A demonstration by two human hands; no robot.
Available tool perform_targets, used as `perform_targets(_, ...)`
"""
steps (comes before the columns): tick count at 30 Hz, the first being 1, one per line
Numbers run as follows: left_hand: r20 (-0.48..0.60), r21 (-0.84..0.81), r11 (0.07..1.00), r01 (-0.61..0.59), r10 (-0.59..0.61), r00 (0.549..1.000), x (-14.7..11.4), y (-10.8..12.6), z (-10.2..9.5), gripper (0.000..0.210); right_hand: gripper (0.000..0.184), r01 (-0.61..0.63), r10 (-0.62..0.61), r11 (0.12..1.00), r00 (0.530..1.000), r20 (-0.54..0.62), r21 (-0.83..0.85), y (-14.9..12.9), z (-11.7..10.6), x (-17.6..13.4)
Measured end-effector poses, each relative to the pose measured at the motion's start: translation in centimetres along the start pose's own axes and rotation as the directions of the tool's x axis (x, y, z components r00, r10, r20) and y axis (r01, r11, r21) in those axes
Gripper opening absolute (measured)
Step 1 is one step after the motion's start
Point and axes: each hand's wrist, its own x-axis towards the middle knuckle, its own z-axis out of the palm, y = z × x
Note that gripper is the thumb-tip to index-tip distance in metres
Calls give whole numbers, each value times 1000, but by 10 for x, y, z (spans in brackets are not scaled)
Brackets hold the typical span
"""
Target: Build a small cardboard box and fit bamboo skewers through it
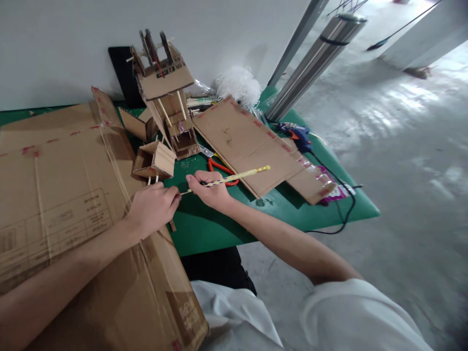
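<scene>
My right hand (211, 189) is closed around a pale yellow patterned pencil (239, 175), its eraser end pointing up to the right. The pencil's writing end points left, towards my left hand (155, 204), which is closed with its fingertips down at the table's edge of the big cardboard. What its fingers hold, if anything, is hidden. Just beyond it sits a small open cardboard box (161, 160), with two short white sticks standing between it and my knuckles. Behind my right hand lie red-handled scissors (222, 168), partly covered by a cardboard sheet.
A tall cardboard structure (166, 87) stands behind the small box. A large cardboard carton sheet (54, 195) covers the left side. Flat cardboard (248, 146), a blue glue gun (298, 136) with a black cord and a metal cylinder (316, 66) are to the right on the green table (215, 234).
</scene>
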Motion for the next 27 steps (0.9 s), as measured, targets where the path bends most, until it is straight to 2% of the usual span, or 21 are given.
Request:
perform_targets(13,-27,-6,999,-35,34,999,0,-1,1,31,55,-12,12,1000,1000,11,1,0,0,0)
perform_targets(27,-4,-5,1000,-3,3,1000,1,-1,0,27,55,6,-6,1000,1000,13,0,-3,0,-1)
